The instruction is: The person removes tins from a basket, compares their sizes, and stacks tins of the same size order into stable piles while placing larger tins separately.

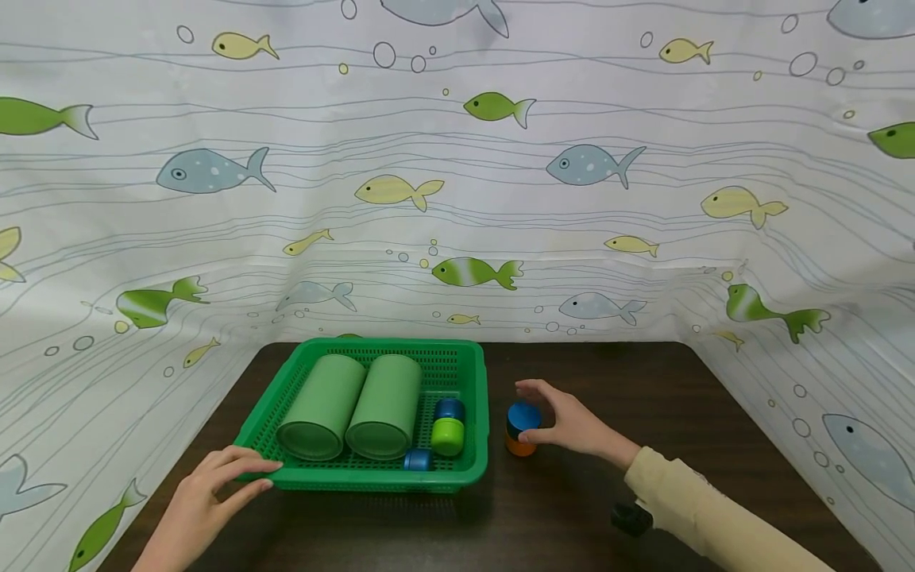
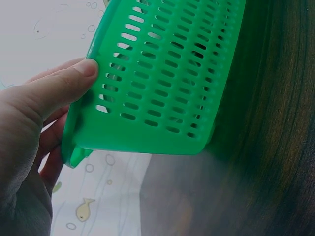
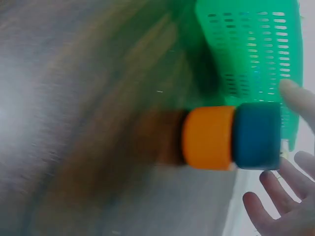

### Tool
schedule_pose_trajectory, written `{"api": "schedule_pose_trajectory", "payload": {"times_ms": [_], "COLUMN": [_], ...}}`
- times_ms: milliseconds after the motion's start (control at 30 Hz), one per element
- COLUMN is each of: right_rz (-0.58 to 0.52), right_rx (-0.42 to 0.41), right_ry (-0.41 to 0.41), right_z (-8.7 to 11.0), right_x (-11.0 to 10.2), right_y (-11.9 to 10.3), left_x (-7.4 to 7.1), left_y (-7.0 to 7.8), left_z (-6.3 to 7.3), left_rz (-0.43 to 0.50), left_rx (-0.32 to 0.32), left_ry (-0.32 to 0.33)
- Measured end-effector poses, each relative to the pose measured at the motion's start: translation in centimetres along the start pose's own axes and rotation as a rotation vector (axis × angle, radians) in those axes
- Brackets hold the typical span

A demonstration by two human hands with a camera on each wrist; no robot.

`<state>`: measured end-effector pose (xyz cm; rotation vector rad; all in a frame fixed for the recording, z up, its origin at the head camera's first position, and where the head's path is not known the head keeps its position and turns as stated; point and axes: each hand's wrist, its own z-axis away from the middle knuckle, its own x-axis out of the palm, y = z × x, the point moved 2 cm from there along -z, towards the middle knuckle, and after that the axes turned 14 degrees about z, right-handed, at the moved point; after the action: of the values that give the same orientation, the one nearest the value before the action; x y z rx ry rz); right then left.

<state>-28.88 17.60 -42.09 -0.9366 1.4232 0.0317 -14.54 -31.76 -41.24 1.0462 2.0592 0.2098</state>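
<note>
Basket (image 1: 368, 479): slotted and green, it sat on the counter (image 1: 593, 373) in front of you, left of the jar within your right hand's reach.
Left hand (image 1: 214, 488): you gripped the basket at its near left corner, your thumb on one side of the rim and your fingers curled on the other, pinching it.
Right hand (image 1: 568, 421): your fingers were spread in a loose arch around the capped jar, thumb on the near side; from the right wrist you could see them wide apart, and you could not tell whether the thumb touched.
Orange jar (image 1: 520, 425): it stood upright on the counter before you, blue cap on top, just beside the basket's right wall and apart from it.
Cylinders (image 1: 386, 401): inside the basket you had two large pale green ones lying side by side.
Lime jar (image 1: 448, 433): this one, with a dark blue cap, lay right of them, near the basket's right wall.
Small blue piece (image 1: 418, 459): you saw it by the near wall, partly hidden.
Backdrop (image 1: 457, 159): white, printed with fish, it rose behind your counter.
</note>
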Motion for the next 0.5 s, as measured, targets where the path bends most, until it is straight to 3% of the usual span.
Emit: {"api": "schedule_pose_trajectory", "payload": {"times_ms": [233, 500], "right_rz": [0.074, 0.157], "right_rx": [-0.07, -0.143], "right_ry": [0.036, 0.006], "right_z": [-2.1, -5.6], "right_x": [-2.3, -4.1], "right_y": [-1.9, -4.5], "left_x": [0.0, 0.0], "left_y": [-0.1, 0.0], "left_z": [-0.2, -0.1], "left_rz": [0.005, 0.01], "left_rx": [-0.009, -0.012], "left_ry": [0.002, -0.003]}}
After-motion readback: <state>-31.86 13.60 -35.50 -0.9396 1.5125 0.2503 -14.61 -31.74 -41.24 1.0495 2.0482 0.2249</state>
